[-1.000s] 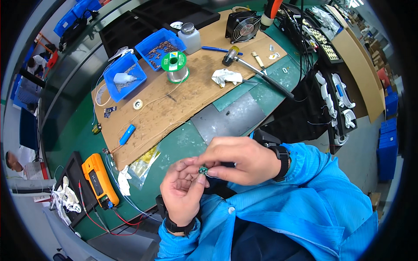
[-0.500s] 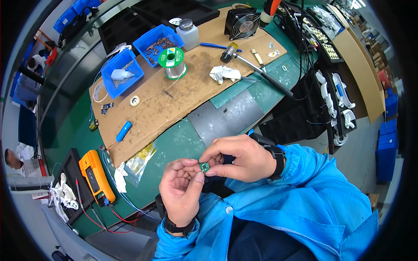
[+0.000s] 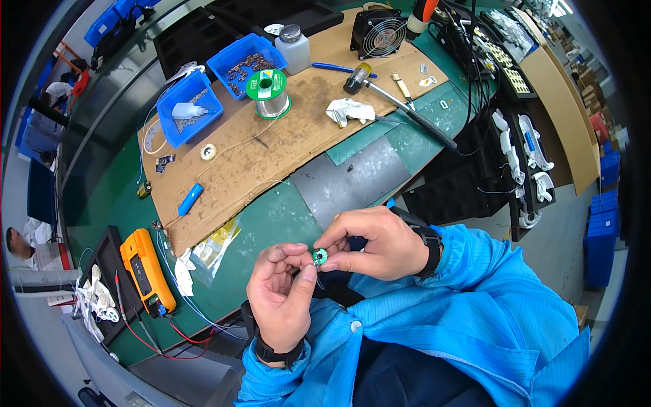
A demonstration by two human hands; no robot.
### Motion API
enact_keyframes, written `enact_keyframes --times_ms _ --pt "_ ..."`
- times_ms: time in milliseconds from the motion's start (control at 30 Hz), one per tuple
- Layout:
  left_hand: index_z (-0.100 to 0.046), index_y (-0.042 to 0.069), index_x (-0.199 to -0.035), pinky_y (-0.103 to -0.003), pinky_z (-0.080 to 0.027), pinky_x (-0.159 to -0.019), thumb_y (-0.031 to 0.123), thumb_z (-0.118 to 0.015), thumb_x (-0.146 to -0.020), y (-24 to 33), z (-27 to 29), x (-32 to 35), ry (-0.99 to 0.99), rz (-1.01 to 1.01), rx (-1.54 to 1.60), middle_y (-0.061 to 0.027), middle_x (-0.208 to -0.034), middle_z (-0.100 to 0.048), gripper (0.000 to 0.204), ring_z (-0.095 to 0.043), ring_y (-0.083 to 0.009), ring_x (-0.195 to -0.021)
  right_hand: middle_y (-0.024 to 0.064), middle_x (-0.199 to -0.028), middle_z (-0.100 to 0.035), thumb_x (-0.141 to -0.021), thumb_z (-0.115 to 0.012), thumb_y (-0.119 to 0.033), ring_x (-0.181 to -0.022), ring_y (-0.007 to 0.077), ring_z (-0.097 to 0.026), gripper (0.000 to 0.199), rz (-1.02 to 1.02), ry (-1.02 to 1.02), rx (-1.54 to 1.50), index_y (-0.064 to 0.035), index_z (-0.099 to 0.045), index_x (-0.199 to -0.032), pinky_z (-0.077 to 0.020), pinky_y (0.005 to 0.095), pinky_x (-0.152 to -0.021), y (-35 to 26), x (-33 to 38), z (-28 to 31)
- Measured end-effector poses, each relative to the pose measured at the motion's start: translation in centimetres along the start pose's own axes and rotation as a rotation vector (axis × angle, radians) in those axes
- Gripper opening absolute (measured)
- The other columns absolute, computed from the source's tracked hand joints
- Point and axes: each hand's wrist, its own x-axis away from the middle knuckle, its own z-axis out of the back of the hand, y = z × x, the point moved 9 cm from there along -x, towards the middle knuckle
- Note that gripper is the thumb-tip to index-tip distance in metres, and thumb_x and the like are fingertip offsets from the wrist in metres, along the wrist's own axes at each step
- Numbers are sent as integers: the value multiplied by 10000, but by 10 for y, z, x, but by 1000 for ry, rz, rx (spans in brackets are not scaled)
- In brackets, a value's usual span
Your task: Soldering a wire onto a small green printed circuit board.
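A small round green circuit board (image 3: 319, 256) with a dark centre is held up between my two hands, in front of my chest. My right hand (image 3: 376, 243) pinches it from the right with thumb and index finger. From the other side, my left hand (image 3: 283, 288) grips its left and lower edge, thumb on the near side and fingers curled behind. A thin wire seems to hang just below the board. Beyond my hands lies a dark grey flat sheet (image 3: 349, 180) on the green bench (image 3: 271, 217).
Cardboard (image 3: 230, 166) bears a solder wire spool (image 3: 271, 102), blue bins (image 3: 178, 136), a white bottle (image 3: 293, 51), a mallet (image 3: 400, 105), a fan (image 3: 381, 35) and a blue cylinder (image 3: 190, 199). An orange multimeter (image 3: 147, 271) lies at left, its red lead (image 3: 186, 337) trailing near my left arm.
The board has turned between my fingers, so its round face now shows more fully. Both hands stay nearly in place, still gripping it.
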Motion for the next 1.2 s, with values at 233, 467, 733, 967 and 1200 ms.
enact_keyframes --times_ms 233,467,733,967,1200 --pt "-550 -30 -1240 -249 -488 -841 -91 -654 -926 -5 2 1 5 3 -3 -81 -1006 -650 336 -616 -118 -938 89 -901 -745 -905 -799 -156 -801 156 -728 239 -27 -4 -22 -9 -712 -1072 -572 279 -699 2 1 1" --pt "-545 -31 -1240 -255 -489 -830 -98 -646 -928 -5 2 1 -2 -15 12 -85 -1005 -652 335 -614 -118 -926 104 -891 -760 -902 -801 -153 -814 171 -753 233 -76 8 -19 2 -719 -1055 -584 286 -706 7 3 0" --pt "-515 -42 -1234 -291 -567 -778 -92 -594 -935 -11 -1 2 10 72 25 -128 -987 -660 313 -658 -165 -846 105 -954 -743 -876 -805 -76 -794 160 -725 250 23 42 -29 -8 -735 -1106 -559 275 -675 7 3 2" --pt "-508 -41 -1231 -307 -587 -683 -94 -584 -942 -14 2 1 4 78 27 -146 -968 -658 303 -660 -175 -790 88 -967 -737 -866 -814 -76 -751 135 -692 235 38 65 -42 -20 -747 -1084 -539 261 -646 7 2 4" --pt "-512 -46 -1220 -305 -590 -702 -102 -576 -938 -14 5 0 26 80 5 -141 -948 -659 294 -668 -173 -792 90 -971 -735 -865 -809 -66 -737 135 -683 229 36 61 -43 -17 -741 -1078 -538 261 -641 9 0 2"
